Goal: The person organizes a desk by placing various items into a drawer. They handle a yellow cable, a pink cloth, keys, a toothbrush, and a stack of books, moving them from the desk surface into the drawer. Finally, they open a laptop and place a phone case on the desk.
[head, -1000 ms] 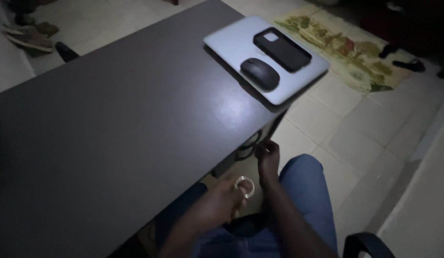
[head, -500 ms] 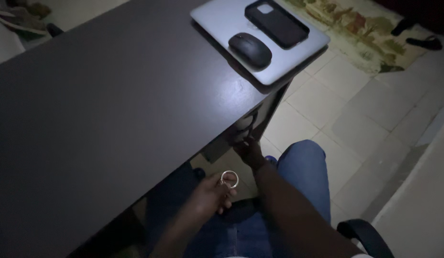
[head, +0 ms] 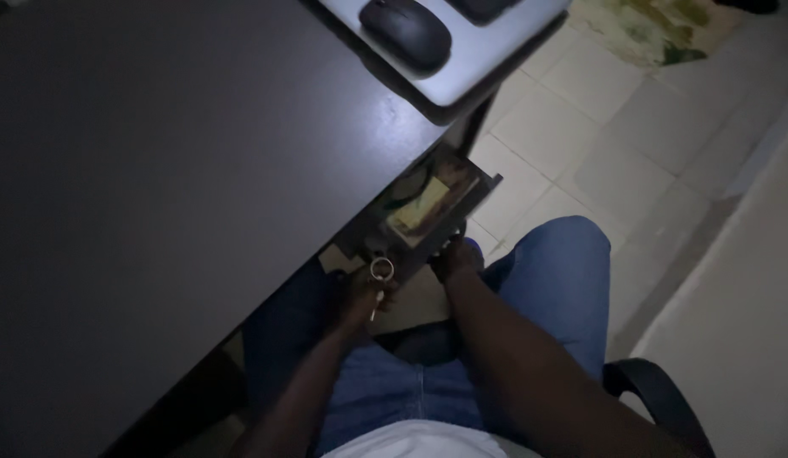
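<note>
- The left hand (head: 358,293) is closed around a key ring (head: 381,270), which stands above the fingers with a small key hanging from it.
- The right hand (head: 453,257), just beside the left, grips the front edge of an open drawer (head: 432,208).
- The drawer juts from under the dark bench (head: 173,170), just above both hands, with yellowish papers (head: 421,203) inside.
- Farther up, well away from the hands, a black mouse (head: 406,34) lies on a closed laptop (head: 496,59).
</note>
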